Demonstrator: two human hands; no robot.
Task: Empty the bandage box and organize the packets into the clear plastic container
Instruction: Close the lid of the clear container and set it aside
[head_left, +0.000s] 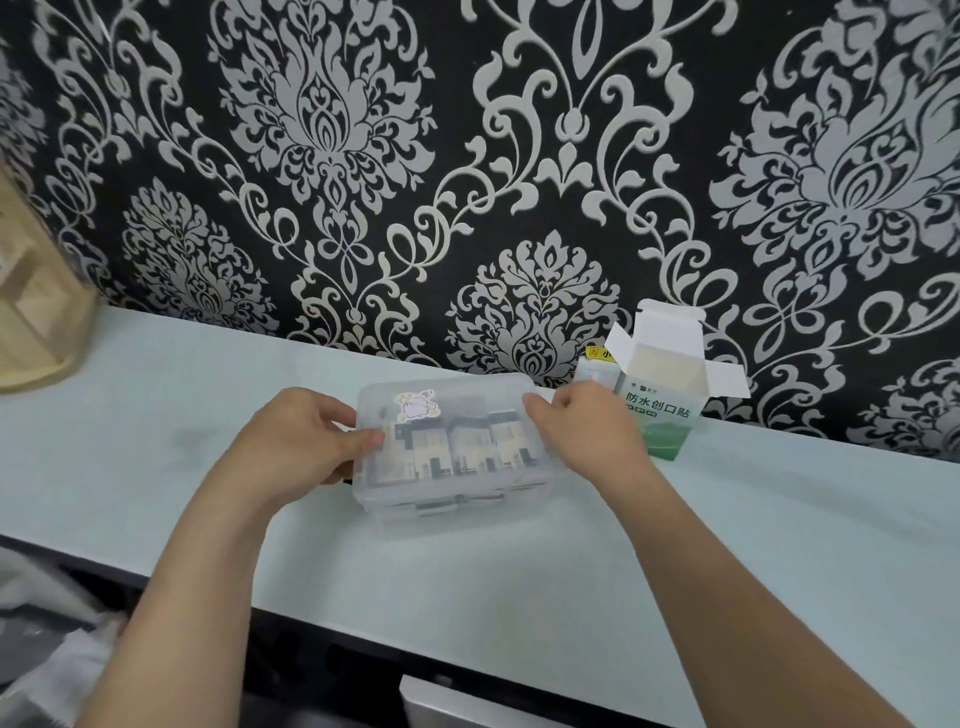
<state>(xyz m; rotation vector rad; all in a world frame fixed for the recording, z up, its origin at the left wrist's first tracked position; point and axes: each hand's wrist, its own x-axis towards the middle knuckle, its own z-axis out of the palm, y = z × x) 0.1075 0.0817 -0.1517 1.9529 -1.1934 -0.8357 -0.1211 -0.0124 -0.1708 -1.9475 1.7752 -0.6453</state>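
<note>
A clear plastic container (457, 499) sits mid-table with its translucent lid (447, 405) on top; a small sticker marks the lid. Several bandage packets (457, 447) show through the plastic, standing side by side. My left hand (306, 441) grips the container's left end, thumb on the lid. My right hand (587, 431) grips the right end of the lid with curled fingers. The white-and-green bandage box (662, 395) stands just right of the container against the wall, its top flaps open.
A pale table top (727, 545) runs along a black-and-silver patterned wall. A light wooden rack (36, 312) stands at the far left. Crumpled plastic bags (47, 649) lie below the table's front edge at the left.
</note>
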